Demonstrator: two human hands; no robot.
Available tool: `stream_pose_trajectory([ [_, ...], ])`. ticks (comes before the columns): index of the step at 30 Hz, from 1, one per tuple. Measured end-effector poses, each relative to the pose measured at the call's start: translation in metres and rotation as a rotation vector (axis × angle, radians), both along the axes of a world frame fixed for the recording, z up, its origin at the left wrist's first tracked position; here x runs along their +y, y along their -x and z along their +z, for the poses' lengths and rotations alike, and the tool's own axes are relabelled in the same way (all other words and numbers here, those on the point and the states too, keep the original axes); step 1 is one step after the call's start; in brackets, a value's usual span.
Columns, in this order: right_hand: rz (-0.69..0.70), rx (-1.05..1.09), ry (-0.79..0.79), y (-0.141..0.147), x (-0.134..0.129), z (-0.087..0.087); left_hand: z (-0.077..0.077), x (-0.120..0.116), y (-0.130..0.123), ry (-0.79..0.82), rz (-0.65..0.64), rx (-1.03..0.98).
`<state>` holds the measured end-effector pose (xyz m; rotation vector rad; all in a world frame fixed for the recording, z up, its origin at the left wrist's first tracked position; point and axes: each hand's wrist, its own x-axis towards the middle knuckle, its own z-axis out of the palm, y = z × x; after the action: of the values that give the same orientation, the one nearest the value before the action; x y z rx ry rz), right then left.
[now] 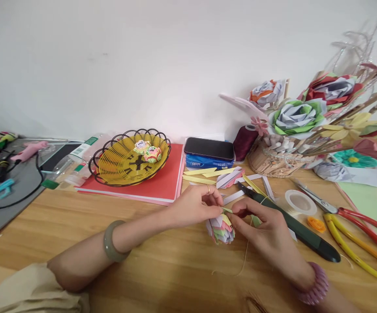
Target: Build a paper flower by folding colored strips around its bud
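My left hand (196,203), closed in a pinch, holds a small folded-paper flower (221,230) of lilac, pink, yellow and green petals just above the table. A narrow pale green paper strip (226,210) lies across the top of the flower, between both hands' fingertips. Close by on the right, my right hand (261,221) pinches the strip's other end with thumb and forefinger. A thin thread (245,256) trails below the right hand onto the wood. The fingers partly hide the flower's upper side.
Behind the hands lie yellow paper strips (199,178), a dark green utility knife (305,234) and a tape roll (301,202). Red-handled scissors (321,203) and yellow-handled pliers (348,261) sit right. A yellow basket (110,163) holds paper balls; a phone (209,148) rests on a blue pack.
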<state>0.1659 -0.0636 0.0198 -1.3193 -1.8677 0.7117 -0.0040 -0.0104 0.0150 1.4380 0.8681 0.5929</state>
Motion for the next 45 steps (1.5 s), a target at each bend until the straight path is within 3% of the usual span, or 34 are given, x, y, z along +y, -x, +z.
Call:
stream_pose_trajectory([
  [4,-0.002,-0.078,-0.308,-0.006,0.001,-0.003,0.003,0.005,0.002,0.177,-0.138,-0.178],
  [7,0.048,-0.14,-0.458,-0.009,0.001,-0.004,0.0,0.006,0.003,0.238,-0.343,-0.145],
  [9,0.067,-0.16,-0.51,-0.01,0.001,-0.005,-0.002,0.005,0.003,0.172,-0.337,-0.103],
  [11,0.011,-0.146,-0.538,-0.01,0.0,-0.004,-0.003,0.003,0.001,0.019,-0.206,-0.067],
  [13,-0.103,-0.069,-0.459,-0.009,0.001,-0.002,-0.002,0.001,0.0,-0.177,-0.069,0.008],
  [15,-0.15,0.058,-0.209,-0.007,0.002,0.001,0.0,0.0,0.0,-0.365,0.02,0.122],
  [18,-0.014,0.244,0.208,-0.005,0.004,0.002,0.002,-0.001,0.0,-0.521,0.062,0.254],
  [21,0.066,0.399,0.372,-0.003,0.006,0.0,0.005,-0.004,-0.002,-0.505,0.059,0.266],
  [30,0.107,0.529,0.553,-0.004,0.006,-0.003,0.014,-0.014,-0.003,-0.049,-0.062,-0.007],
  [37,0.122,0.596,0.604,-0.005,0.005,-0.006,0.006,-0.013,-0.002,0.071,-0.086,-0.127],
  [45,0.119,0.63,0.632,-0.003,0.004,0.001,0.004,-0.015,-0.003,0.094,-0.064,-0.179],
])
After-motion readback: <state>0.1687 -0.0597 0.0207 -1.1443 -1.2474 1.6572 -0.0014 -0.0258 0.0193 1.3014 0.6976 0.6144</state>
